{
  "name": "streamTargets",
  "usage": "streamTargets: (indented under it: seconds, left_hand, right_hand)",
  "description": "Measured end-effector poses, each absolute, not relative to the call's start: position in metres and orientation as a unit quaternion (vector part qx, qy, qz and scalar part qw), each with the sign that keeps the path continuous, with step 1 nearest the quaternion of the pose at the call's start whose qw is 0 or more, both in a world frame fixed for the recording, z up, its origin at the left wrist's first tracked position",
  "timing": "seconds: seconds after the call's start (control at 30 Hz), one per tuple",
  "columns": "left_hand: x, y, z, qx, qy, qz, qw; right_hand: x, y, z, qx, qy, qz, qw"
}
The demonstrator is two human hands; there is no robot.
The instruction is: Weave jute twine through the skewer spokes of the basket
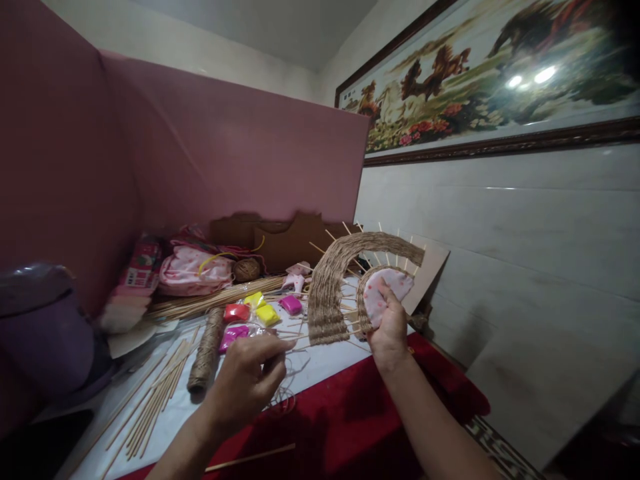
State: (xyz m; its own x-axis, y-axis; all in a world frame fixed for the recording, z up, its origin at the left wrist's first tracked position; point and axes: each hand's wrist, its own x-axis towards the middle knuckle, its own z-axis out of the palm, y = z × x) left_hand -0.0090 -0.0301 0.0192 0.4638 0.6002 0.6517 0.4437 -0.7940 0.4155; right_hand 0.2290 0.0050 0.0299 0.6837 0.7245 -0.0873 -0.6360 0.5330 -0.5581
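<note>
My right hand (pixel 393 330) grips a half-round fan woven from brown twine (pixel 327 293) over thin wooden sticks. Its thumb lies on the pale pink dotted cloth patch (pixel 376 293) at the fan's centre. Stick ends poke out past the outer woven band, and bare sticks show between the two bands. My left hand (pixel 247 373) is closed beside the fan's lower left edge, its fingertips by a protruding stick end. What those fingers hold, if anything, I cannot make out. Loose twine (pixel 285 400) lies in loops below them.
On the white tabletop are a twine roll (pixel 206 353), thin sticks (pixel 155 407), a red packet (pixel 237 312), yellow packets (pixel 267 315) and magenta packets (pixel 290 305). Pink cloth (pixel 195 270) and a twine ball (pixel 247 269) sit behind. A purple bin (pixel 45 333) stands left; red cloth (pixel 340 420) covers the front.
</note>
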Motion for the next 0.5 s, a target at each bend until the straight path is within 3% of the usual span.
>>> streamTargets:
  seconds: [0.3, 0.5]
  left_hand:
    - [-0.005, -0.030, 0.014, 0.881, 0.296, 0.362, -0.065]
    - [-0.001, -0.030, 0.011, 0.872, 0.279, 0.382, -0.124]
  right_hand:
    - [0.223, 0.003, 0.031, -0.299, -0.133, 0.290, 0.899]
    - [0.216, 0.005, 0.026, -0.306, -0.125, 0.301, 0.895]
